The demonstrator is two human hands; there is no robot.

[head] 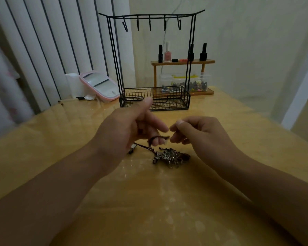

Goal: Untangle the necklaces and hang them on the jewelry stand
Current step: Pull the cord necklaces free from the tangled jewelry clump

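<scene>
A tangled heap of necklaces [170, 155], silver chain and dark cord, lies on the wooden table [167, 201] just below my hands. A dark cord [157, 138] rises from it and loops round a finger of my left hand [130, 128], whose fingers curl on it while the thumb points up. My right hand [197, 134] hovers close beside it, thumb and fingers curled near the cord's end; whether they pinch it I cannot tell. The black wire jewelry stand [155, 99] stands behind, and its hooks [150, 23] are bare.
A pink-framed mirror [100, 85] leans at the back left beside a white roll [74, 86]. Behind the stand a small wooden shelf [182, 62] carries nail polish bottles above a clear box of small items. Vertical blinds hang at the left.
</scene>
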